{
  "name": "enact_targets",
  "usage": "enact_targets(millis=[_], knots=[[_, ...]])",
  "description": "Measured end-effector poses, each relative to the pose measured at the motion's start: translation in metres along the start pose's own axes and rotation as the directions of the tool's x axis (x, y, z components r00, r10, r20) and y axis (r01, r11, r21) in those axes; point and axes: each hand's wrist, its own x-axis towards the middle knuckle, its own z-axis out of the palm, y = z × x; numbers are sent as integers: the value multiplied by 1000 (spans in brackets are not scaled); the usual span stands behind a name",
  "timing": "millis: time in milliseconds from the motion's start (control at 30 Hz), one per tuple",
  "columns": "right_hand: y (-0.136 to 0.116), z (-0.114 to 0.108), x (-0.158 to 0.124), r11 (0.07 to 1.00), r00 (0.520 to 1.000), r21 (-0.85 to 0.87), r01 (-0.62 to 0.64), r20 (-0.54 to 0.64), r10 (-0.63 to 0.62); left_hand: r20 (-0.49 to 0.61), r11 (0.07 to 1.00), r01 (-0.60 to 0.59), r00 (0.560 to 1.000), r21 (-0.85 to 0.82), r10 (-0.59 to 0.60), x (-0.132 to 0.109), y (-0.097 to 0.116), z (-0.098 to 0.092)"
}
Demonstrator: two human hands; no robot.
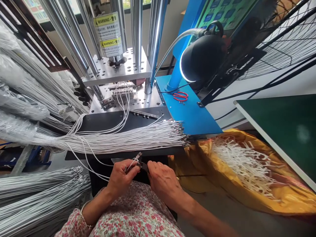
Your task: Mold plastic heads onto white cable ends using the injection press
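Observation:
My left hand (123,176) is closed on the ends of white cables (95,172), pinching them between thumb and fingers. A small metal connector (139,154) sticks up above those fingertips. My right hand (164,179) is wrapped round a dark plier-like tool (144,166), whose tip meets the cable ends at my left fingertips. Its handles are hidden in my palm. Both hands are in front of my lap, just below a thick bundle of white cables (123,140) with metal ends at the right.
A press with steel columns (154,42) stands behind, cables running into its metal mould (124,93). Red-handled scissors (180,96) lie on the blue base (195,113) under a black lamp (203,57). At right, a yellow sack (197,164) holds white plastic scraps (247,168). More cables (41,200) lie lower left.

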Motion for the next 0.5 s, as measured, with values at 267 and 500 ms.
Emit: enact_targets(millis=[267, 500], knots=[[-2, -3, 0, 999, 1000, 37, 23, -10, -23, 21, 997, -58, 998, 41, 58, 2, -5, -2], [10, -20, 1, 826, 971, 563, 37, 174, -162, 62, 997, -74, 995, 8, 74, 0, -2, -7]])
